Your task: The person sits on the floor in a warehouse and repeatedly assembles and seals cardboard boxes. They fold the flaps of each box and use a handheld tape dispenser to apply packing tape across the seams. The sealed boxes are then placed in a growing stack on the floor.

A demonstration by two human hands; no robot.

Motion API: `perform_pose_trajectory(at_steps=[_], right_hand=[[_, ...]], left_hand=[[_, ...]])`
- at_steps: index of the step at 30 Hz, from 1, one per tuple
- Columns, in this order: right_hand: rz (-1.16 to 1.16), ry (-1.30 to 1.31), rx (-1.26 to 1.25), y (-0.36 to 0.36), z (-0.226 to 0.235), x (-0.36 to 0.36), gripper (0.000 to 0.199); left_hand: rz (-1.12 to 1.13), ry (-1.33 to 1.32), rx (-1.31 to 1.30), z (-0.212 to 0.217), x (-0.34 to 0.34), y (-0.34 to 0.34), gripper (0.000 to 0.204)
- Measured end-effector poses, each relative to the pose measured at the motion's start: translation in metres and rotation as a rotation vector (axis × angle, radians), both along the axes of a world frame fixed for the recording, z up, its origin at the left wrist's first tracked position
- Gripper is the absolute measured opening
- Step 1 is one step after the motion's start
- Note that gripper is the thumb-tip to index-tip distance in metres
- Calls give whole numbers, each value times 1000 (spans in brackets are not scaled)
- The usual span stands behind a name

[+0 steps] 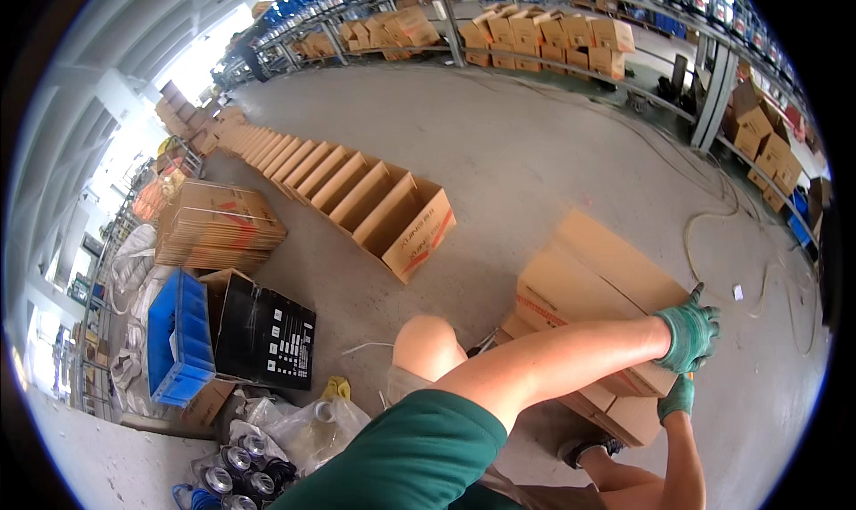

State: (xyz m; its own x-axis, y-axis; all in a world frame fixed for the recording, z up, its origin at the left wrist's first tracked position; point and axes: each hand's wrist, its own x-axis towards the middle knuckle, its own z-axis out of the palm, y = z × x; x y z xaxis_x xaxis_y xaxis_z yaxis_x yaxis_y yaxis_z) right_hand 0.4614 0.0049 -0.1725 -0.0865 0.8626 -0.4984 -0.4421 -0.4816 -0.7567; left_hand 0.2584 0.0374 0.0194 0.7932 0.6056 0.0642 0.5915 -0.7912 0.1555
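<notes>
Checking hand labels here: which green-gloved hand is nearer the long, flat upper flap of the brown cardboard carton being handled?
Left. The left hand is at the right end of the flap; the right hand is lower in view, by the lower right corner of the carton.

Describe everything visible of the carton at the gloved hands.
The carton is brown, looks like cardboard, with red print along its left part. Broad panels meet at a straight line; the far edge is blurred. It sits right of the bare knee, above more cardboard. The left hand, green-gloved, is at its right end; the right hand is just below, contact unclear. The left forearm covers part of it; folding state unclear.
</notes>
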Motion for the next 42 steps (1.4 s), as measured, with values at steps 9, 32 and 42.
perform_pose_trajectory(at_steps=[9, 32, 42], right_hand=[[154, -770, 414, 4, 86, 8, 42], [699, -208, 697, -13, 168, -45, 94], [585, -617, 915, -17, 185, -130, 69]], left_hand=[[900, -50, 43, 17, -179, -60, 83], [766, -1501, -1364, 27, -378, -123, 105], [1491, -1222, -788, -24, -435, -180, 39]])
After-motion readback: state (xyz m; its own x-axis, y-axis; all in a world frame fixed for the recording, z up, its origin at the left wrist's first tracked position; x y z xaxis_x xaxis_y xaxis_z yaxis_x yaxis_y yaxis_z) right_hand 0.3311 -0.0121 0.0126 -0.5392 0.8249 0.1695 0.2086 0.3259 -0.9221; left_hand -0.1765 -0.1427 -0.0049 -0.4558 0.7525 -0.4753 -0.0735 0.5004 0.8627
